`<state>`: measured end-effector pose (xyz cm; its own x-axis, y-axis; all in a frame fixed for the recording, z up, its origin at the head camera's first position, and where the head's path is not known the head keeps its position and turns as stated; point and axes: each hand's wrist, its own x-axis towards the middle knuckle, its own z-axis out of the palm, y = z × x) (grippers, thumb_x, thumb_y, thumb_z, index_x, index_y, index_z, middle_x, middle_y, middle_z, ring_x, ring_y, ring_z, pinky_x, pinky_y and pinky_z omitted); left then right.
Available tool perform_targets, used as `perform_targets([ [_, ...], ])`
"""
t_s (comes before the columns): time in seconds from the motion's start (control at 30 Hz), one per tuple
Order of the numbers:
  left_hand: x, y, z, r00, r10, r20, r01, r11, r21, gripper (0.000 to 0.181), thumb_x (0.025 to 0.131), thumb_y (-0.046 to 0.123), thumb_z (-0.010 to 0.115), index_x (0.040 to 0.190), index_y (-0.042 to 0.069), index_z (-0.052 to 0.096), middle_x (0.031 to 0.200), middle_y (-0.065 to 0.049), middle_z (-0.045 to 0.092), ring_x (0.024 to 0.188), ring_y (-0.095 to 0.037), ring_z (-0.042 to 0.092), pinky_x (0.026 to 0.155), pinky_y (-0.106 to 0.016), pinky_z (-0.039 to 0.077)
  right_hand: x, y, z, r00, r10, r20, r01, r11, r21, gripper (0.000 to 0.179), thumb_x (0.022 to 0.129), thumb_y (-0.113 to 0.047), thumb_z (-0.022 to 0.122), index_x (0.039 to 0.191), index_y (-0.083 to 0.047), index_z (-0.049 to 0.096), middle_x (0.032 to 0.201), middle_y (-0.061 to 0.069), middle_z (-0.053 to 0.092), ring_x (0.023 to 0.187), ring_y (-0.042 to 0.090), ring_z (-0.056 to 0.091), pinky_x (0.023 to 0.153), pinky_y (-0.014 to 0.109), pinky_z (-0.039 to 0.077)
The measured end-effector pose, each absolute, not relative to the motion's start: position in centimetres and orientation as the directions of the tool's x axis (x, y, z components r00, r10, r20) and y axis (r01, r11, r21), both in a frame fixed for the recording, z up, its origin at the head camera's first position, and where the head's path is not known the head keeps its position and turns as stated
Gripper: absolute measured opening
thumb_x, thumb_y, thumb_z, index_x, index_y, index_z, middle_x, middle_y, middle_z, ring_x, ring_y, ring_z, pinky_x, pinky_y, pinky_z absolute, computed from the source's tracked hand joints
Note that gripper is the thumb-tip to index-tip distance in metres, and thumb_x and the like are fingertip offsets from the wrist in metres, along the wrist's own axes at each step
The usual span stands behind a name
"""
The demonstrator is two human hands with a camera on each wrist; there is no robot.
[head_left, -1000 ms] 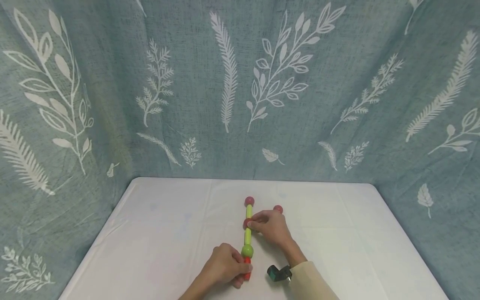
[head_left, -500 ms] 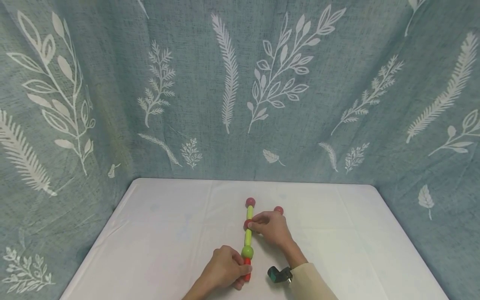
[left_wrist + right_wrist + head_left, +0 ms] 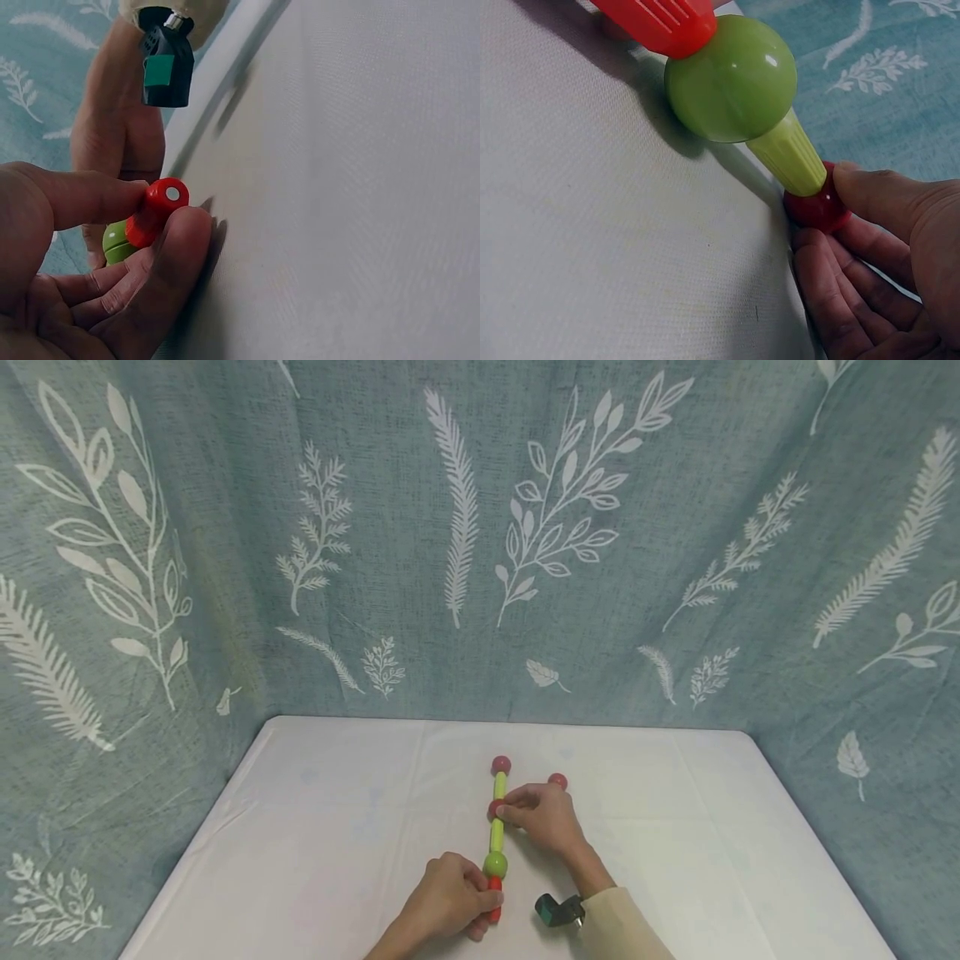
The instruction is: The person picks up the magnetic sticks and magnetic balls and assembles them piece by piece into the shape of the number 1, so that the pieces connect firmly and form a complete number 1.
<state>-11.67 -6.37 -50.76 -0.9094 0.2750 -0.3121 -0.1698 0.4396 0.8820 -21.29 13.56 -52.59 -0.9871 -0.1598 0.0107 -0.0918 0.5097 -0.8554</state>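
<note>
A straight chain of magnetic building pieces lies along the white table in the head view. From the far end it runs dark red ball [image 3: 501, 765], yellow-green stick [image 3: 500, 786], second dark red ball [image 3: 816, 208], another yellow-green stick [image 3: 789, 155], green ball [image 3: 495, 864] and red stick [image 3: 154, 214]. My left hand [image 3: 447, 896] pinches the red stick between thumb and fingers; its end shows a round silvery spot in the left wrist view. My right hand [image 3: 547, 817] pinches the middle dark red ball. All the chain's neighbouring pieces appear to touch.
Just beyond my right hand is one more red ball [image 3: 557, 780], partly hidden by the fingers. A white cloth covers the table [image 3: 337, 810]. A patterned blue-green curtain [image 3: 480, 543] hangs behind. A small black device [image 3: 558, 910] sits at my right wrist.
</note>
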Motion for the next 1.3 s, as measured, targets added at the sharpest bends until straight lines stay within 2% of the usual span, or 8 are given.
perform_targets([
  [0.23, -11.5, -6.6, -50.7, -0.923, 0.283, -0.262, -0.104, 0.472, 0.875, 0.022, 0.094, 0.020, 0.086, 0.085, 0.007, 0.070, 0.057, -0.002, 0.070, 0.046, -0.010, 0.067, 0.051, -0.026, 0.050, -21.2, 13.5, -52.5, -0.986, -0.165, 0.020, -0.103, 0.511, -0.854, 0.018, 0.094, -0.024, 0.088, 0.105, -0.011, 0.084, 0.091, -0.001, 0.083, 0.082, 0.012, 0.073, 0.074, 0.033, 0.059],
  [0.33, -11.8, -6.8, -50.4, -0.940, 0.244, -0.237, -0.085, 0.505, 0.859, 0.018, 0.096, 0.019, 0.083, 0.087, 0.008, 0.071, 0.058, 0.000, 0.068, 0.048, -0.010, 0.064, 0.052, -0.027, 0.049, -21.1, 13.4, -52.5, -0.985, -0.169, 0.021, -0.105, 0.508, -0.855, 0.017, 0.094, -0.025, 0.088, 0.105, -0.012, 0.084, 0.091, -0.001, 0.083, 0.082, 0.012, 0.072, 0.074, 0.032, 0.058],
  [0.5, -12.8, -7.1, -50.2, -0.978, 0.193, -0.079, 0.036, 0.530, 0.847, 0.011, 0.094, 0.013, 0.083, 0.099, 0.007, 0.076, 0.076, 0.002, 0.074, 0.067, -0.010, 0.067, 0.061, -0.027, 0.053, -21.2, 13.5, -52.4, -0.985, -0.172, 0.021, -0.107, 0.507, -0.855, 0.016, 0.094, -0.023, 0.087, 0.105, -0.012, 0.084, 0.091, -0.001, 0.084, 0.082, 0.012, 0.074, 0.074, 0.033, 0.059],
  [0.63, -13.5, -7.2, -50.3, -0.967, 0.253, 0.009, 0.131, 0.471, 0.872, 0.019, 0.092, 0.014, 0.085, 0.109, 0.008, 0.079, 0.098, -0.001, 0.080, 0.084, -0.011, 0.074, 0.074, -0.027, 0.060, -21.3, 13.5, -52.4, -0.985, -0.173, 0.018, -0.105, 0.506, -0.856, 0.016, 0.094, -0.023, 0.087, 0.105, -0.012, 0.084, 0.091, -0.001, 0.084, 0.082, 0.011, 0.074, 0.074, 0.032, 0.059],
  [0.7, -13.7, -7.2, -50.4, -0.959, 0.282, 0.022, 0.153, 0.454, 0.878, 0.019, 0.092, 0.014, 0.086, 0.110, 0.009, 0.081, 0.102, -0.001, 0.081, 0.087, -0.012, 0.075, 0.077, -0.027, 0.060, -21.3, 13.4, -52.3, -0.984, -0.175, 0.018, -0.106, 0.507, -0.856, 0.016, 0.094, -0.024, 0.087, 0.105, -0.012, 0.085, 0.091, -0.001, 0.084, 0.082, 0.012, 0.074, 0.074, 0.032, 0.058],
  [1.1, -14.2, -7.2, -50.8, -0.950, 0.313, 0.021, 0.181, 0.491, 0.852, 0.014, 0.090, 0.011, 0.086, 0.105, 0.013, 0.084, 0.091, 0.006, 0.080, 0.085, -0.008, 0.070, 0.077, -0.024, 0.056, -21.2, 13.4, -52.0, -0.986, -0.168, 0.002, -0.092, 0.530, -0.843, 0.017, 0.095, -0.025, 0.087, 0.107, -0.013, 0.085, 0.093, -0.002, 0.084, 0.084, 0.013, 0.075, 0.076, 0.032, 0.059],
  [1.3, -14.2, -7.1, -51.0, -0.950, 0.312, 0.012, 0.170, 0.487, 0.857, 0.014, 0.091, 0.010, 0.086, 0.104, 0.014, 0.084, 0.090, 0.008, 0.079, 0.084, -0.007, 0.067, 0.075, -0.024, 0.055, -20.9, 14.3, -50.8, -0.989, -0.149, 0.010, -0.102, 0.625, -0.774, 0.023, 0.095, -0.029, 0.087, 0.113, -0.013, 0.084, 0.101, -0.001, 0.083, 0.089, 0.013, 0.075, 0.078, 0.033, 0.061],
])
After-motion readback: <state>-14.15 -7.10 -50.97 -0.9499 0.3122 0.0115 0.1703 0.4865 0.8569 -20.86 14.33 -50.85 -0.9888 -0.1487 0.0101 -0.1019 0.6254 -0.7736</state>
